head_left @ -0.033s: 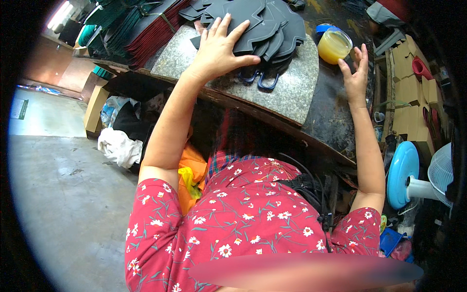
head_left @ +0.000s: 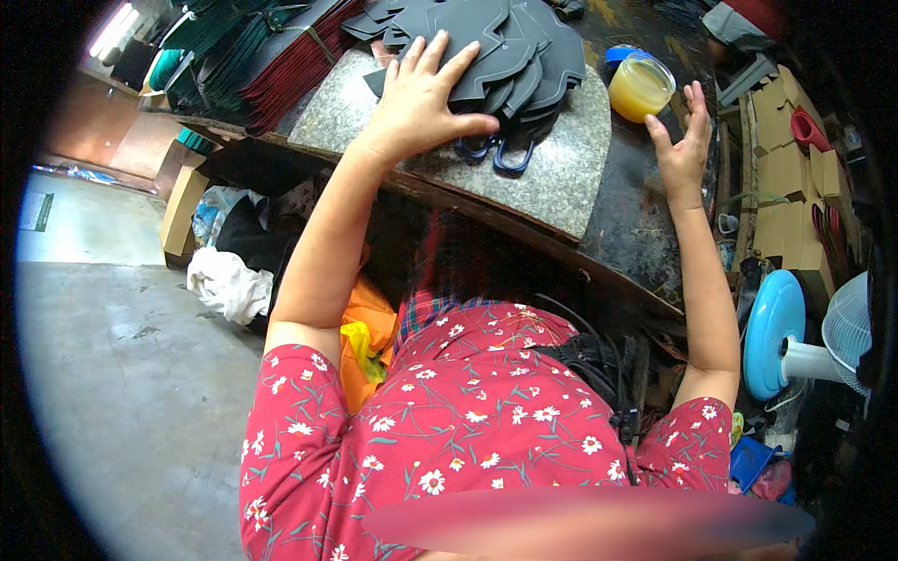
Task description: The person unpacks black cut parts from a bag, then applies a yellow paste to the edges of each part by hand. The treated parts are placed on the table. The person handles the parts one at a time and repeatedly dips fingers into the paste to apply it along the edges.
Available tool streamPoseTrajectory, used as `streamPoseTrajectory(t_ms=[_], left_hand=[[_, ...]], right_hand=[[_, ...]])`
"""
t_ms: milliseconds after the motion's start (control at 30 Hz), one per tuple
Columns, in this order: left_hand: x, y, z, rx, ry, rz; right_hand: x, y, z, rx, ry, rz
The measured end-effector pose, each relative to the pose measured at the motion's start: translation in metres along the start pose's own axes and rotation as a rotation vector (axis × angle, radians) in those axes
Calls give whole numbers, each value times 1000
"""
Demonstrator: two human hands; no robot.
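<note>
My left hand (head_left: 427, 98) lies with its fingers spread over the near left part of a loose pile of dark grey cut sheet pieces (head_left: 533, 56). The pieces have angular edges and thin pale lines. Below my left thumb, two dark blue scissor handles (head_left: 514, 159) stick out; the blades are hidden under the pile. On the right, a clear jar (head_left: 642, 87) of yellowish contents stands tilted in view, a blue lid (head_left: 625, 54) just behind it. My right hand (head_left: 685, 148) is open beside the jar, fingers raised. Whether its thumb touches the jar, I cannot tell.
The pile rests on a speckled grey board (head_left: 571, 192) on a dark worn table (head_left: 636, 224). Bundled dark red sheets (head_left: 297, 65) and green ones lie at the far left. A blue and white fan (head_left: 776, 335) and cardboard boxes (head_left: 786, 178) stand on the right.
</note>
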State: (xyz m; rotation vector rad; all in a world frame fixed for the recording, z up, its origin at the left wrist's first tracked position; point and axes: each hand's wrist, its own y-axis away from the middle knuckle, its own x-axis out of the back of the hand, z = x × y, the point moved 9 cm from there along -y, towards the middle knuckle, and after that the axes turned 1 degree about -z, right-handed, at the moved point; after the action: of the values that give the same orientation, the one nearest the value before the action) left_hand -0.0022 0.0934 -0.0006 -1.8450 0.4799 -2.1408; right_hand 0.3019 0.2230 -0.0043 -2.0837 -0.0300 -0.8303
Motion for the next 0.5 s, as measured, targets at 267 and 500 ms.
streamPoseTrajectory(t_ms=[267, 500], left_hand=[[11, 10, 29, -60, -42, 71], [-11, -1, 11, 18, -57, 153]], right_hand=[[-43, 0, -87, 24, -217, -393], [-110, -6, -63, -681, -859, -464]])
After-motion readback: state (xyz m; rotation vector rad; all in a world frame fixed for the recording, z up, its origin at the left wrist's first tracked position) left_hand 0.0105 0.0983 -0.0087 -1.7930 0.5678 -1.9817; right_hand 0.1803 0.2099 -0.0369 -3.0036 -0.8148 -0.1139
